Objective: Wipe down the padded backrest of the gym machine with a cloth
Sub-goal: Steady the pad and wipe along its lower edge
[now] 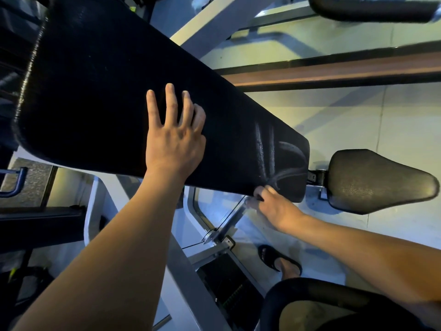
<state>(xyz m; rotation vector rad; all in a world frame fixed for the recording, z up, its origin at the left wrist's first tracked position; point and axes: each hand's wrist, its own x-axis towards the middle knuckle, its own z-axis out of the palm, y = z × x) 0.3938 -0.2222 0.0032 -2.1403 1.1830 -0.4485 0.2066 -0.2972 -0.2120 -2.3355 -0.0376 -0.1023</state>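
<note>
The long black padded backrest [114, 75] slants across the view. Damp streaks [274, 158] mark only its lower end, so most looks unwiped (my judgement). The left hand [176, 139] lies flat on the pad, fingers spread. The right hand [274, 206] curls its fingers at the lower edge; whether it holds a cloth, I cannot tell.

head camera looks steeply down, close over the backrest [114, 75], seemingly wide-angle.

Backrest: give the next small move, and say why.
Probably sweep the right hand along the backrest toward the flat left hand: wipe streaks show only at the narrow end beside the right hand. No cloth shows clearly.
</note>
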